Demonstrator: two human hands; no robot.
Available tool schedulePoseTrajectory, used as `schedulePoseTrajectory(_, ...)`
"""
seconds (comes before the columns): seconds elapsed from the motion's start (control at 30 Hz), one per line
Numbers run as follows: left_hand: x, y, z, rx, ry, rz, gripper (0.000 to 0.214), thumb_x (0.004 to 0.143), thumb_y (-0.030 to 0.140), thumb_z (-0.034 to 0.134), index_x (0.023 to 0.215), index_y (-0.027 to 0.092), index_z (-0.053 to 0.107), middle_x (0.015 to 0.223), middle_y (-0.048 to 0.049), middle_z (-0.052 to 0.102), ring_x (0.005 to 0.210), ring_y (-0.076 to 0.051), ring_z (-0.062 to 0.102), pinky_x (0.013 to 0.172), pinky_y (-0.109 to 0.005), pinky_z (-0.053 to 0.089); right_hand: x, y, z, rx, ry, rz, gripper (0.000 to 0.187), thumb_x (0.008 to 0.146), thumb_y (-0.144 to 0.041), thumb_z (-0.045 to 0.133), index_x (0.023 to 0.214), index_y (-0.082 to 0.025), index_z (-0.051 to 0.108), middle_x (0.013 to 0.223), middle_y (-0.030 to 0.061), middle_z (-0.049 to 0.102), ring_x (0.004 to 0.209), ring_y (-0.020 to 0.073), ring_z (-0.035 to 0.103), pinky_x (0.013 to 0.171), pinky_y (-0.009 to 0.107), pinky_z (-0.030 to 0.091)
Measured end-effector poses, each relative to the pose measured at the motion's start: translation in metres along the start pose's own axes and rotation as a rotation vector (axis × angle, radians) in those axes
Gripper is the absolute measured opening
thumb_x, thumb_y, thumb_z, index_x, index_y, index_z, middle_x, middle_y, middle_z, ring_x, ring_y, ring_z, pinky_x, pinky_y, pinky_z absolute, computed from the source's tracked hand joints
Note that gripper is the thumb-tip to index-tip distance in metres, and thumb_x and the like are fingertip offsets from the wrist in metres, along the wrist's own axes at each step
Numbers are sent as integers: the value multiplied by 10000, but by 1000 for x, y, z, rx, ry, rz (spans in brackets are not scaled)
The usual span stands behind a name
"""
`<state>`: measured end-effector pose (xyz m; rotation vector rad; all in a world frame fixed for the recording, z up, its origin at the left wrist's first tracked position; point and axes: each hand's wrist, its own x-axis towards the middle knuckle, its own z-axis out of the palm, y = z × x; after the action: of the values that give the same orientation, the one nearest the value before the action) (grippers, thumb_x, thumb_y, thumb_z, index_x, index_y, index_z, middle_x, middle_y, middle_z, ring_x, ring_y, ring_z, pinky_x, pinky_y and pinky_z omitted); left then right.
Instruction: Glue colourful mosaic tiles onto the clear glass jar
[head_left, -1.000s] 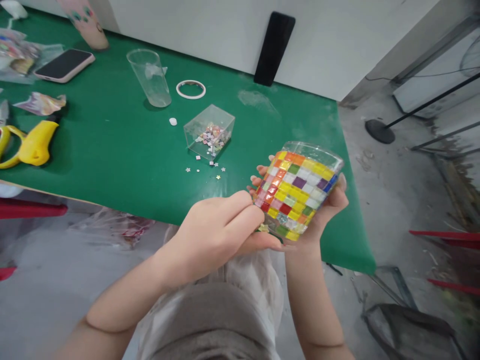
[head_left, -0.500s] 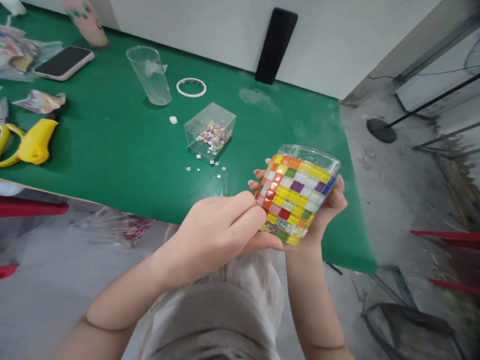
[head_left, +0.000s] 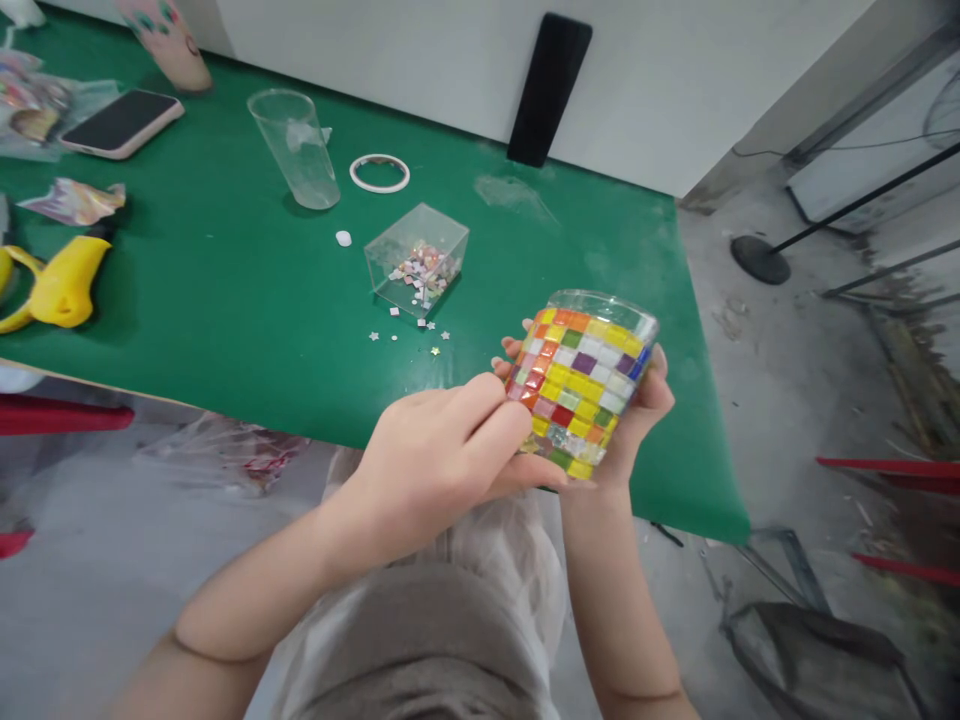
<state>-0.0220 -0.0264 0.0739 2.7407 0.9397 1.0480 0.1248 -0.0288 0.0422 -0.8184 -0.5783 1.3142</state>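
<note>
A clear glass cup [head_left: 577, 375] covered in small coloured mosaic tiles is held tilted over the table's front edge. My right hand [head_left: 645, 405] wraps round its far side and right side, some fingertips showing past the left edge. With fingers bent, my left hand [head_left: 450, 440] grips the cup's lower left side, its thumb along the base. The left fingertips are hidden, so I cannot tell if a small piece is between them. Beyond the hands stands a clear plastic box [head_left: 418, 262] with small pastel pieces; several tiny stars and beads [head_left: 435, 351] lie before it.
On the green table [head_left: 225, 300] are a clear tumbler [head_left: 300, 150], a white tape ring [head_left: 380, 174], a phone [head_left: 122, 124], yellow-handled scissors [head_left: 64, 285], a pink cup [head_left: 169, 45] and plastic packaging [head_left: 34, 110]. A black slab [head_left: 550, 90] leans on the white wall.
The tiled cup and my right hand have shifted slightly left, and the cup has turned a little. My left hand keeps its hold. The view has moved slightly.
</note>
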Motion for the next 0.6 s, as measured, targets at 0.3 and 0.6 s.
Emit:
schedulePoseTrajectory(0.3,2,0,-4,-134,-64,-105,467,942,489,288,646,175,466,605,30,409,486,-85,385,424,-210,328,0,9,3,-13,110,-89,335,740,-560,398,841,-361,647,906,-41,740,941,267,692,802,529,568)
schedulePoseTrajectory(0.6,1,3,-2,-179,-62,-161,299,939,238,392,654,179,459,602,34,403,512,-86,396,451,-206,347,1,7,5,38,82,-30,398,725,-598,369,793,-320,646,960,-18,728,1135,286,601,836,537,562)
